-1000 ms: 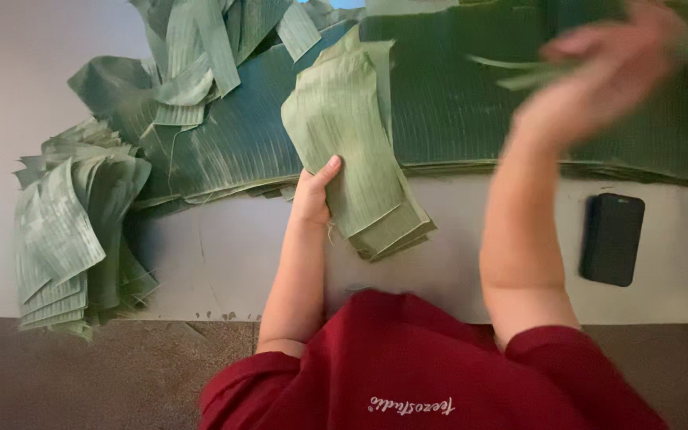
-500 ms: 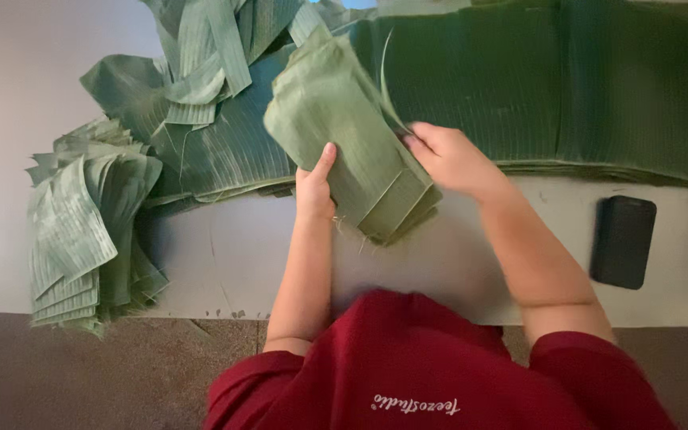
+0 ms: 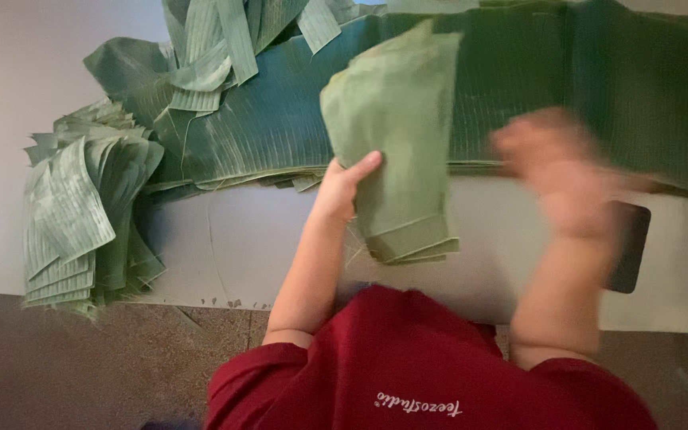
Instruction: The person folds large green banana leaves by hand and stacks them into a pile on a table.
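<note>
from the head camera, looking down: the left hand (image 3: 342, 185) is clamped on the left edge of a folded bundle of pale green leaves (image 3: 396, 143), thumb lying across its face, fingers hidden behind. the bundle is lifted at a tilt, its lower end over the white table (image 3: 224, 239), its upper end over the long dark green leaves (image 3: 519, 87) spread along the far side. the right hand (image 3: 559, 171) is a blur just right of the bundle, not touching it; whether its fingers are spread or curled, i cannot tell. a dark phone (image 3: 629, 248) lies on the table partly behind that wrist. at the table's left end sits a stack of cut leaf pieces (image 3: 81, 215), and loose leaf strips (image 3: 216, 48) lie on top of the dark leaves.
</note>
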